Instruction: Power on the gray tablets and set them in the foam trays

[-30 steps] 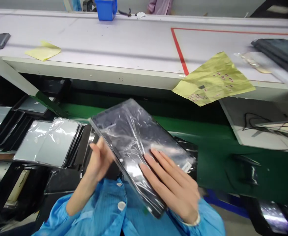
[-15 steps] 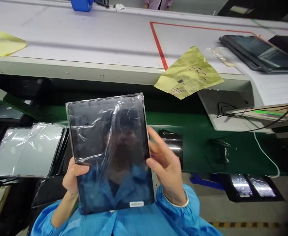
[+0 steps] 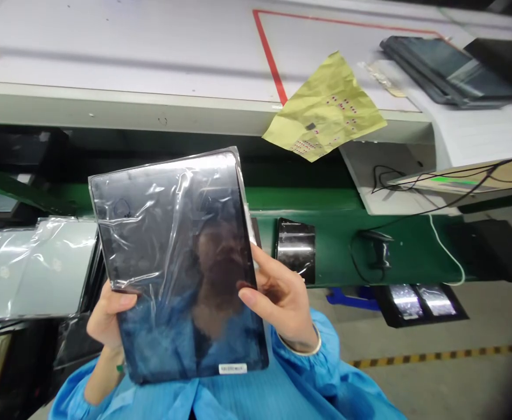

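The tablet (image 3: 172,233) in its plastic wrap hides much of the left hand (image 3: 107,318). The white label (image 3: 232,368) on it is too small to read, the picture's left edge cuts off the silver packs (image 3: 32,268), and the marks on the yellow sheet (image 3: 326,111) are too small to tell.

Legible text: none. You are viewing 1 small white label (image 3: 232,368) near the lower edge of the plastic-wrapped black tablet (image 3: 172,256), and its printed characters are showing too small to read. The yellow sheet (image 3: 326,111) is carrying small red marks, but no readable wording is showing on it.
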Demonstrator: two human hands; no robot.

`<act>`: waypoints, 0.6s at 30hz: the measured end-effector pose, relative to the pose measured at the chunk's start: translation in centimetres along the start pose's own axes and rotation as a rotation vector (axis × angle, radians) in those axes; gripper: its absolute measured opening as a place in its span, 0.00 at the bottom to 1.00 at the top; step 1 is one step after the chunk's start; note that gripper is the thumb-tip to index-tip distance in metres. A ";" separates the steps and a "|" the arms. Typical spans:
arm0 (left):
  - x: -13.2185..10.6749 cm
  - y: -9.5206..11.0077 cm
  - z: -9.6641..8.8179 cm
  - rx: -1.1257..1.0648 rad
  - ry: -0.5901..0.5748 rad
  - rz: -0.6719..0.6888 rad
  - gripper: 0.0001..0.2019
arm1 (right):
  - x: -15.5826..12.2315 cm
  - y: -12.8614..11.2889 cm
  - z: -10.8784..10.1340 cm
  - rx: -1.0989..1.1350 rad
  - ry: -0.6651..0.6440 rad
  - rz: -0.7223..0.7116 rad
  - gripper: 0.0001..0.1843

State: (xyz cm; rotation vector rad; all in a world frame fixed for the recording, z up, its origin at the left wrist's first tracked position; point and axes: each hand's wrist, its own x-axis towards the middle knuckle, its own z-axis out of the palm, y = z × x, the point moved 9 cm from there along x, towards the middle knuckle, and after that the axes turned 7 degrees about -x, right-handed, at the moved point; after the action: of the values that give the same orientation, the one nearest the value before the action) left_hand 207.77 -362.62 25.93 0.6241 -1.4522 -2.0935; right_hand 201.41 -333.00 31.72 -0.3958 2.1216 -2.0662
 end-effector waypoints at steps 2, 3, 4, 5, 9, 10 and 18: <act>0.2 0.1 -0.6 0.007 0.025 0.015 0.08 | 0.1 -0.2 0.1 0.000 0.001 -0.020 0.33; 0.2 -0.4 -0.4 0.021 0.007 -0.047 0.08 | 0.1 -0.3 0.2 0.000 0.002 -0.029 0.33; 0.2 -0.9 -0.1 0.035 -0.015 -0.117 0.08 | 0.1 -0.4 0.2 -0.002 0.004 -0.035 0.33; 0.1 -1.0 0.3 0.044 -0.028 -0.159 0.07 | 0.1 -0.5 0.1 -0.008 0.006 -0.039 0.33; -0.4 0.7 1.4 0.033 0.002 -0.090 0.08 | -0.1 -1.0 0.4 -0.039 -0.024 -0.046 0.34; -0.4 0.8 1.6 0.046 0.010 -0.114 0.06 | 0.0 -0.9 0.6 -0.053 -0.037 -0.044 0.34; 5.8 -3.3 -0.1 0.530 -0.171 -0.199 0.29 | 2.2 7.9 8.0 -0.447 -0.465 0.247 0.32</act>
State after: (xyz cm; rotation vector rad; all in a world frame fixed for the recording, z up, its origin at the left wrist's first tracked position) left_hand 202.93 -365.42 22.27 0.8279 -2.1508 -1.9404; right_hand 201.03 -341.17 23.73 -0.5667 2.1788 -1.2127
